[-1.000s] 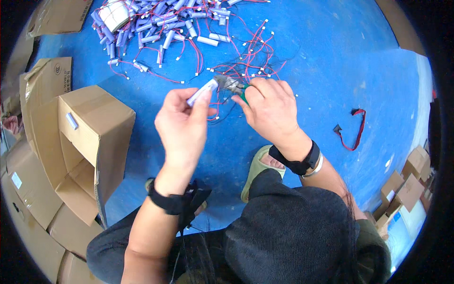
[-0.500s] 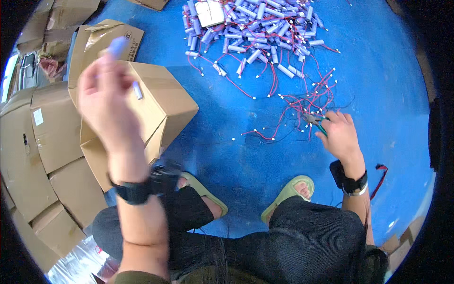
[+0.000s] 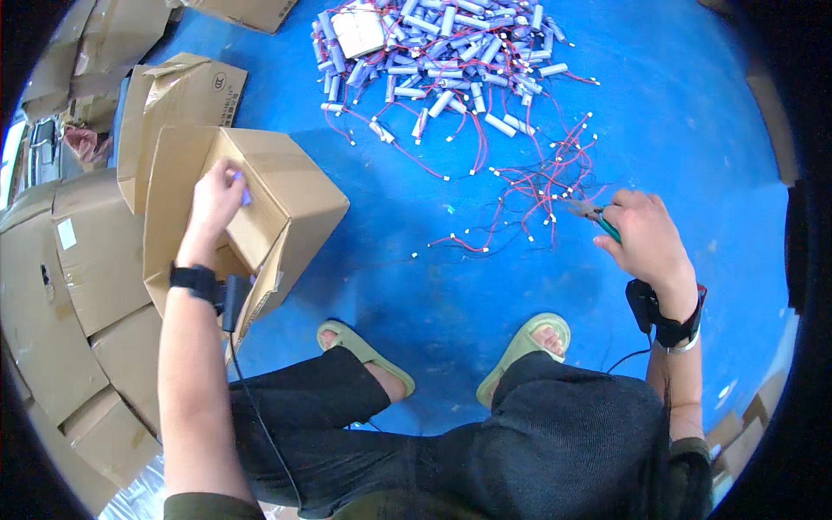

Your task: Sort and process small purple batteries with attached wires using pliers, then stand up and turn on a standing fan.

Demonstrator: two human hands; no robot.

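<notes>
My left hand (image 3: 213, 198) reaches into an open cardboard box (image 3: 305, 178), its fingers closed on a purple cylindrical battery cell (image 3: 243, 189). Only part of that cell shows past the fingers. Held in my right hand (image 3: 652, 238) is a pair of green-handled cutting pliers (image 3: 598, 217), jaws pointing left. Just beyond the jaws lies a tangle of cut red and black wires (image 3: 546, 182) with small white connectors. Farther off, a heap of purple battery cells (image 3: 451, 65) with red leads covers the blue floor.
A white block (image 3: 357, 32) rests on the heap's left side. Stacked cardboard boxes (image 3: 100, 247) line the left, with another open box (image 3: 195, 95) behind mine. My feet in green slippers (image 3: 524, 355) are on the blue floor (image 3: 433, 286) near me.
My left hand has gone down into the box with the cell, from above it. My right hand and the pliers have drawn right, away from the wires. The view has shifted slightly.
</notes>
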